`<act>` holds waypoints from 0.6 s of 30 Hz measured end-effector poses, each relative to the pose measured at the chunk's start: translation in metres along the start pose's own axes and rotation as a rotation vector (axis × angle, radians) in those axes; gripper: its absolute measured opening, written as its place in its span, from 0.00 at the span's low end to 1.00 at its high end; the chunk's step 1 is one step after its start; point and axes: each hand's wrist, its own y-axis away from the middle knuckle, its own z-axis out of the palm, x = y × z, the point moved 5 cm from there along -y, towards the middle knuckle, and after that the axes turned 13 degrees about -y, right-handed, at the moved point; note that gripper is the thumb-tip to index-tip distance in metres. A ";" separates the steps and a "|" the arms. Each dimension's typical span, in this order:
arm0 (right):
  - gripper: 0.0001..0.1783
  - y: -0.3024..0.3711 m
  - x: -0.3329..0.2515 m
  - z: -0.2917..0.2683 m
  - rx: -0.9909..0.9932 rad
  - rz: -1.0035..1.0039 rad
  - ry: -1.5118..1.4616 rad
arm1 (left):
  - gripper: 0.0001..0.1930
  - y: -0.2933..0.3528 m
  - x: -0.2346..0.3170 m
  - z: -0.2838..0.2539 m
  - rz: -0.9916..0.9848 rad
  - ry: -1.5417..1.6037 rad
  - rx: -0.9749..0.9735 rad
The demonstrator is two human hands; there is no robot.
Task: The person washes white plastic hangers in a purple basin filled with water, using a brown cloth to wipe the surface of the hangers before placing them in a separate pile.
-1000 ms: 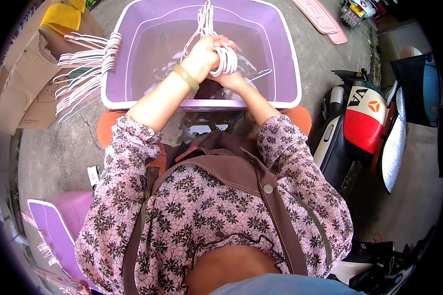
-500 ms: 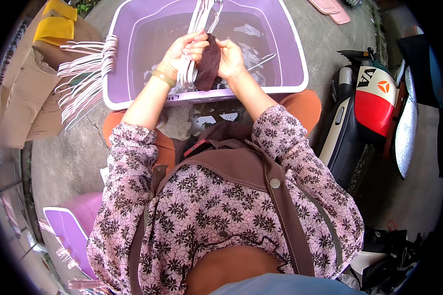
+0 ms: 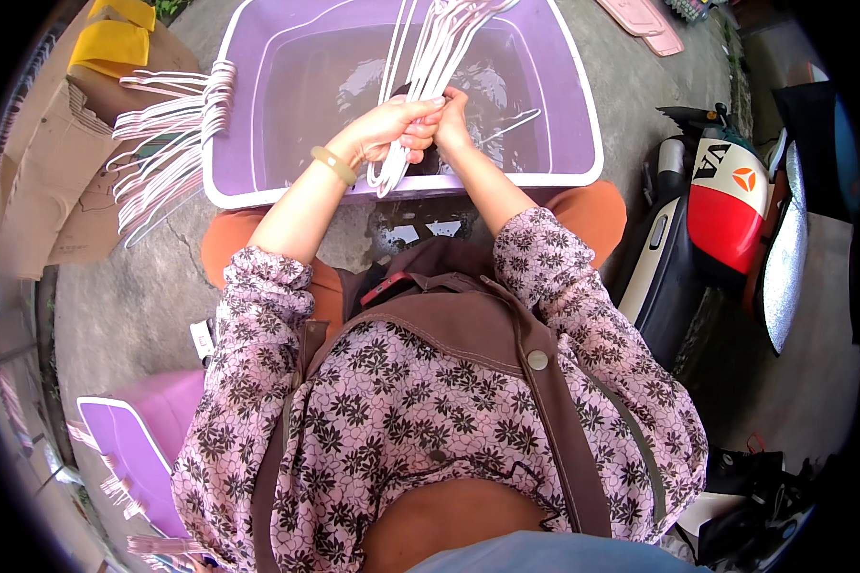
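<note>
– What do the 2 hands hold?

– The left hand (image 3: 392, 132), a pale bangle (image 3: 333, 166) on its wrist, closes its fingers around a bundle of white hangers (image 3: 446, 53). The right hand (image 3: 453, 119) meets it, fingers curled in; I cannot tell what they grip. A bit of dark cloth (image 3: 401, 91) shows just beside the left hand.

– Where is the bundle?

– Over a purple tub (image 3: 575, 134) of cloudy water (image 3: 315, 105), slanting up and to the right from the tub's near side.

– Are there more hangers?

– Yes: 1 pale hanger (image 3: 521, 119) shows at the water, right of the hands, and a row of pinkish-white hangers (image 3: 218, 105) hangs over the tub's left rim.

– And nearby?

– A red, white and black scooter (image 3: 726, 224) stands to the right.
</note>
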 end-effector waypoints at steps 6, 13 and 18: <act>0.17 0.043 -0.007 0.020 -0.555 0.588 -0.891 | 0.17 -0.004 0.011 0.017 0.167 0.013 -0.256; 0.15 0.048 -0.015 0.008 -0.581 0.620 -0.905 | 0.14 -0.001 0.005 0.040 0.142 0.235 -0.437; 0.12 0.003 -0.007 0.008 -0.513 0.560 -0.815 | 0.12 0.007 -0.007 0.041 0.103 0.290 -0.297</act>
